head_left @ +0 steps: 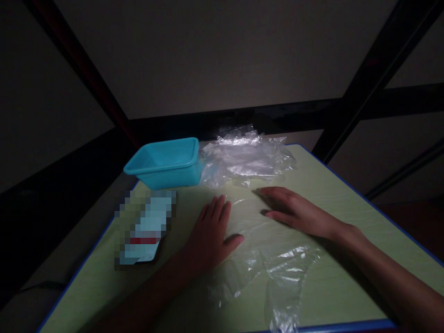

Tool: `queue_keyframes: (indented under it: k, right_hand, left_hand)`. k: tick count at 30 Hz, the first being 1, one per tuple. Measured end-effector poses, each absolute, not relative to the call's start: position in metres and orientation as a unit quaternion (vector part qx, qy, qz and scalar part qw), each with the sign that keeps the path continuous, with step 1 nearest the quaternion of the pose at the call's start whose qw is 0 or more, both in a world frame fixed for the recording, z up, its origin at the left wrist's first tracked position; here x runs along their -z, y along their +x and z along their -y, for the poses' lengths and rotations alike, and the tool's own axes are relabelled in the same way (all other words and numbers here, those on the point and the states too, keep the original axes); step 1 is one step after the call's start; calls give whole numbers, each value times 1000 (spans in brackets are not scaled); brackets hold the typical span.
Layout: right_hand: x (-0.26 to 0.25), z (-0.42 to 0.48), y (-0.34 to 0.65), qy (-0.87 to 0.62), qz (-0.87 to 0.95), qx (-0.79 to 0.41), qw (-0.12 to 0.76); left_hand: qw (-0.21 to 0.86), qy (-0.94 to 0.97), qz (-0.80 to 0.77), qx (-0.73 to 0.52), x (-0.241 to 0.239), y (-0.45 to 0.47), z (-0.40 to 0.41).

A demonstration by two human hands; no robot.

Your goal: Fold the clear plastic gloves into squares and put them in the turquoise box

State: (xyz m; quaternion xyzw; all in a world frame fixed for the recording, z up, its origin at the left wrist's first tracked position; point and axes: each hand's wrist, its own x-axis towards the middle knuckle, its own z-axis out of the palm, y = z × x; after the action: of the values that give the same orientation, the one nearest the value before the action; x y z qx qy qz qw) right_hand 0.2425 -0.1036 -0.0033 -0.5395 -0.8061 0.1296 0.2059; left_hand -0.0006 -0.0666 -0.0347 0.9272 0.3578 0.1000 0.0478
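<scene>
A clear plastic bag [253, 263] lies spread over the middle of the table, its two handle-like ends toward the front edge. My left hand [213, 229] rests flat at the bag's left side, thumb stretched out to the right. On the other side, my right hand [294, 210] is at the bag's right edge, with fingers extended to the left and thumb apart from them. Neither hand grips anything. Whether the right fingertips press on the plastic or hover just over it, I cannot tell.
A turquoise plastic basin [166, 173] stands at the back left. Beside it lies a pile of crumpled clear plastic bags [248, 157]. A phone-like device [147, 231], mostly pixelated, lies left of my left hand. The pale green table [340, 203] has a blue edge; walls stand behind it.
</scene>
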Motion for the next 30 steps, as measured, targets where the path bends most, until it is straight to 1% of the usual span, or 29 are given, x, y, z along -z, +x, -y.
queue_keyframes:
  k: [4,8,11,17,21,26,30]
  right_hand:
    - [6,100,255,-600,754,-91,250]
    - [15,95,267,-632,725,-97,255]
    - [18,92,270,-645,701,-150,263]
    - [15,91,265,-641,637,-300,306]
    - [12,91,264,-623,625,-349,316]
    - [13,90,262,-622,639,-330,311]
    - [16,90,264,-653,645,-228,326]
  left_hand:
    - [40,918,-368,-140,37,-2,59]
    - [28,906,-377,-190,45,-4,52]
    - [23,902,-379,-205,48,-5,50]
    - [35,901,-367,-230,46,-3,52]
    - [53,897,-360,-250,43,0,53]
    - [80,885,-380,-256,36,3,54]
    - [112,873,-392,-266,32,3,53]
